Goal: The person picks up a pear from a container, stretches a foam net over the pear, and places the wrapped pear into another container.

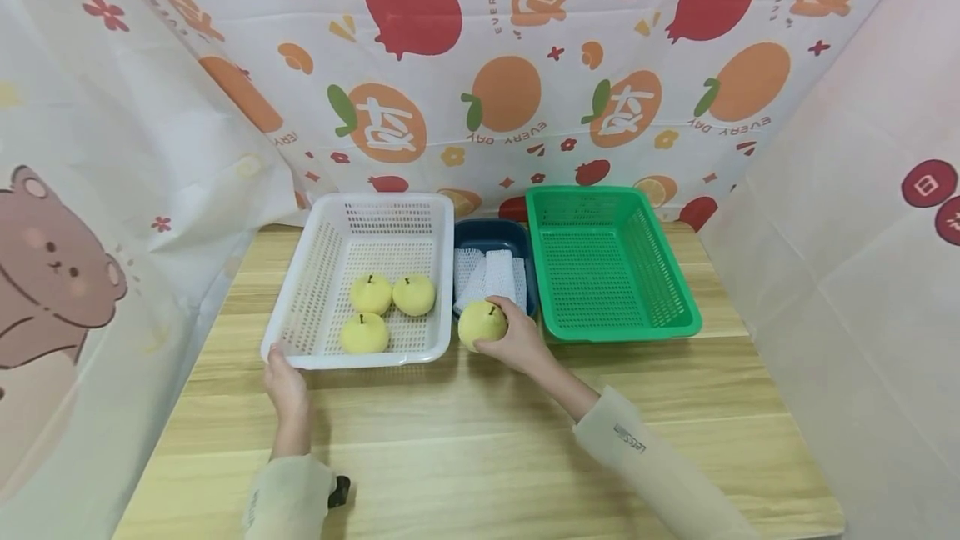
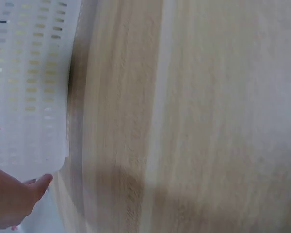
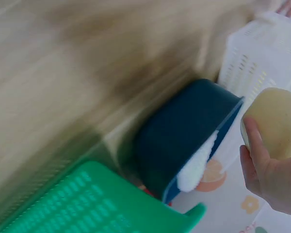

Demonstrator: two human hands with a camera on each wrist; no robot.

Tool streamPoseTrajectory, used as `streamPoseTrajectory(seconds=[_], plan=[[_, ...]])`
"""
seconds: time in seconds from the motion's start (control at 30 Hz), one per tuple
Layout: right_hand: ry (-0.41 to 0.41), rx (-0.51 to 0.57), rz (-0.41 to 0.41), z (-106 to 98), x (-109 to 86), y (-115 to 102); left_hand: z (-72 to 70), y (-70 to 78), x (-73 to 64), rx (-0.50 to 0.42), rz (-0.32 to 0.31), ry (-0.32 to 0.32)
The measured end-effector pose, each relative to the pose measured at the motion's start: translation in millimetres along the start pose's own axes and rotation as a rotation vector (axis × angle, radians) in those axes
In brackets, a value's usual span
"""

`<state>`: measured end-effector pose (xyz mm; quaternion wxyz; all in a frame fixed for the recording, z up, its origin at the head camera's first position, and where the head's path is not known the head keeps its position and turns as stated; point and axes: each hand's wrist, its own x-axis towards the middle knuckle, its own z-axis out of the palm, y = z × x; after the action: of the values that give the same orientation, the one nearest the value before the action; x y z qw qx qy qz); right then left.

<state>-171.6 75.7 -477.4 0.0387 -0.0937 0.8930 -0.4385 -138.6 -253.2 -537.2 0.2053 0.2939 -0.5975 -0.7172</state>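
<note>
My right hand [image 1: 519, 342] grips a round yellow pear [image 1: 481, 323] with a dark stem, just over the front edge of a dark blue bin [image 1: 532, 300]. In the right wrist view the fingers wrap the side of that pear [image 3: 276, 121]. White foam net sleeves [image 1: 499, 273] lie in the bin. At the near left corner of a white plastic basket [image 1: 408, 359], my left hand [image 1: 288, 390] holds the rim; the left wrist view shows its thumb [image 2: 42, 183] at the corner. Three more pears [image 1: 365, 333] sit in the white basket.
A green plastic basket [image 1: 622, 332] stands to the right of the blue bin. All three containers are in a row near the back of the wooden table [image 1: 420, 448]. Printed cloth [image 1: 480, 40] hangs behind and at both sides.
</note>
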Motion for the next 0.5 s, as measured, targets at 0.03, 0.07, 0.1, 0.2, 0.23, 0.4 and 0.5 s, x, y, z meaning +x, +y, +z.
streamPoseTrajectory(seconds=[0.03, 0.07, 0.1, 0.2, 0.23, 0.4, 0.5], plan=[[-0.002, -0.006, -0.006, -0.1, -1.8, 3.3, 1.2, 1.1, -0.7, -0.015, -0.006, 0.009], [-0.005, -0.011, -0.014, 0.0, -3.6, 6.4, 2.3, 2.3, -1.5, -0.04, -0.018, 0.02], [-0.008, -0.018, -0.021, 0.6, -5.0, 9.9, 3.5, 3.5, -2.2, -0.059, -0.025, 0.031], [-0.023, -0.038, -0.02, 4.0, -8.7, 19.1, 7.1, 8.0, -6.1, -0.125, -0.052, 0.071], [-0.027, -0.041, -0.015, 5.3, -9.6, 21.6, 8.4, 9.8, -7.6, -0.138, -0.062, 0.084], [-0.026, -0.07, -0.015, 12.1, -12.2, 31.1, 12.3, 16.1, -14.0, -0.173, -0.074, 0.107], [-0.001, -0.094, -0.031, 15.3, -14.4, 34.9, 12.2, 13.4, -13.4, -0.181, -0.058, 0.095]])
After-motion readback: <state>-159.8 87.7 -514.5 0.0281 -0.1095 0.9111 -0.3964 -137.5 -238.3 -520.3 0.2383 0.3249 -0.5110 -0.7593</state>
